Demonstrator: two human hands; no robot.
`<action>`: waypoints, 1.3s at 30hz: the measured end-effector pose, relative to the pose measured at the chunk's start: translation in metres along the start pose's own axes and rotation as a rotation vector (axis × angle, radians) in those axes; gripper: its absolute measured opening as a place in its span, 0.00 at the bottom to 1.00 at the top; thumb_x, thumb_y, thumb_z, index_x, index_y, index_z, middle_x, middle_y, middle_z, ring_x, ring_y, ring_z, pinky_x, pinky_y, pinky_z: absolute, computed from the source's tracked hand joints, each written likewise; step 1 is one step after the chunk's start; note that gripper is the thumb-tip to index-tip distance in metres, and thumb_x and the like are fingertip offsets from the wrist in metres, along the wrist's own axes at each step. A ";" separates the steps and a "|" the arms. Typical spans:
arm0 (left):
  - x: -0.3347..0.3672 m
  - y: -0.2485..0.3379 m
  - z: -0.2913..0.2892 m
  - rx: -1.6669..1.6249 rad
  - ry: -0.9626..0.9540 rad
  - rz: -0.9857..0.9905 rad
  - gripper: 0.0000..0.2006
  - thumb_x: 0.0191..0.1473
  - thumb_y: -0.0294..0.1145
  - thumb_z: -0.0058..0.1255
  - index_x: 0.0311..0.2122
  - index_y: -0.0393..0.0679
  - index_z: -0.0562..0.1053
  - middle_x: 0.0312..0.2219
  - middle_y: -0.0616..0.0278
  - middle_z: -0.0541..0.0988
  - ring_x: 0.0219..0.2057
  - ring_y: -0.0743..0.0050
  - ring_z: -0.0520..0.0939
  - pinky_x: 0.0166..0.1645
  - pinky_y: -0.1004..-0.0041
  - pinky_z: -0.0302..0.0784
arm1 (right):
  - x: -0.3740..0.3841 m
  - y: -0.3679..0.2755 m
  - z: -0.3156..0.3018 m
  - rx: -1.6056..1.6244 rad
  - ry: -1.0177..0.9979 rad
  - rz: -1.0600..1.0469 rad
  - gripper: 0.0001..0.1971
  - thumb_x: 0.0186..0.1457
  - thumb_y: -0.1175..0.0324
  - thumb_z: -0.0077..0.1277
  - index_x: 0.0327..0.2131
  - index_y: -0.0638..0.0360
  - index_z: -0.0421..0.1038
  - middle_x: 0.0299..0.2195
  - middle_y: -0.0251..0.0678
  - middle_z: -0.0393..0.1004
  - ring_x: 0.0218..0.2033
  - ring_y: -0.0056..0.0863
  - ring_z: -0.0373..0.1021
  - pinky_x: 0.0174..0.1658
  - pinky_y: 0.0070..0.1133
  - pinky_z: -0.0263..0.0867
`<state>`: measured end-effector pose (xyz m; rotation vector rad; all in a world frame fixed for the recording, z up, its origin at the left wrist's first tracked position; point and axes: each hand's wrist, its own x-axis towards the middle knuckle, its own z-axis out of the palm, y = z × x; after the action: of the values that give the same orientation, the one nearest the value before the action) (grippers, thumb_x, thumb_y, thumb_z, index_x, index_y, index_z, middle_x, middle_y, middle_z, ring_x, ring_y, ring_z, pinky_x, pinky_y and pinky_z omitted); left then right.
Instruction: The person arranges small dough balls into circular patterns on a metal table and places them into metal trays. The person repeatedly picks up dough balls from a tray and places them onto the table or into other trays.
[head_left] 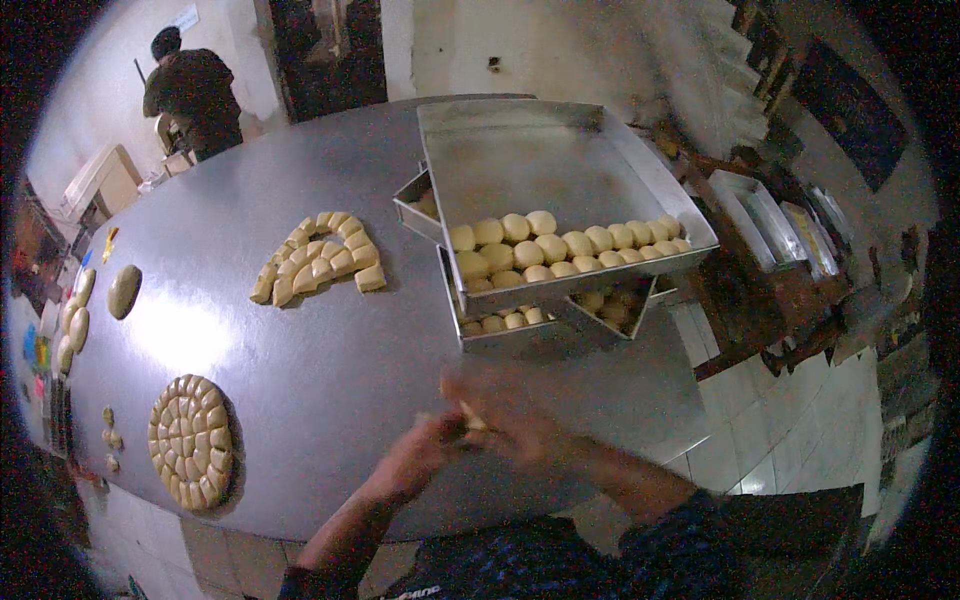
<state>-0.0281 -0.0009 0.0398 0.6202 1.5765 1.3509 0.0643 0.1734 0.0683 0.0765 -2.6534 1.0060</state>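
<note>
My left hand [428, 446] and my right hand [518, 418] meet over the near part of the metal table, in front of the trays. A small piece of pale dough [473, 417] shows between them, pressed by both hands. The right hand lies over it from the right, the left cups it from below. Motion smears the fingers. Beyond the hands, a metal tray [600, 283] holds rows of round dough balls [577, 243] along its near side. It rests on other trays set crosswise, with more dough balls [515, 320] inside.
Cut dough pieces [325, 262] lie in an arc on the table [330, 400]. A round slab of cut dough [190, 442] sits at the left, near several dough loaves [124, 291]. Empty-looking trays [755, 222] stand at the right. Another person [195, 95] stands at the back left.
</note>
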 end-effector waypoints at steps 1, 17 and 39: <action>0.007 -0.004 0.004 -0.365 -0.083 -0.064 0.15 0.55 0.39 0.41 0.43 0.41 0.70 0.38 0.57 0.74 0.39 0.71 0.73 0.44 0.70 0.68 | -0.025 0.003 0.024 0.156 0.056 -0.083 0.19 0.49 0.69 0.48 0.47 0.56 0.61 0.48 0.39 0.63 0.48 0.37 0.61 0.52 0.31 0.55; 0.226 -0.049 -0.178 1.317 0.826 0.555 0.18 0.44 0.34 0.49 0.44 0.46 0.69 0.39 0.55 0.71 0.46 0.58 0.67 0.52 0.59 0.56 | -0.141 0.105 -0.027 -0.312 0.311 0.540 0.15 0.43 0.63 0.52 0.34 0.61 0.64 0.32 0.46 0.65 0.39 0.45 0.61 0.44 0.36 0.56; 0.022 -0.025 0.028 -0.077 0.569 0.154 0.08 0.48 0.29 0.51 0.29 0.47 0.62 0.22 0.73 0.63 0.26 0.86 0.63 0.30 0.82 0.60 | -0.204 0.152 -0.119 -0.177 0.167 0.695 0.12 0.45 0.70 0.49 0.35 0.62 0.65 0.37 0.44 0.66 0.39 0.34 0.65 0.37 0.28 0.65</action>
<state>-0.0084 0.0247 0.0105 0.3250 1.9362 1.8041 0.2661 0.3546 -0.0055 -0.9780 -2.6290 0.8880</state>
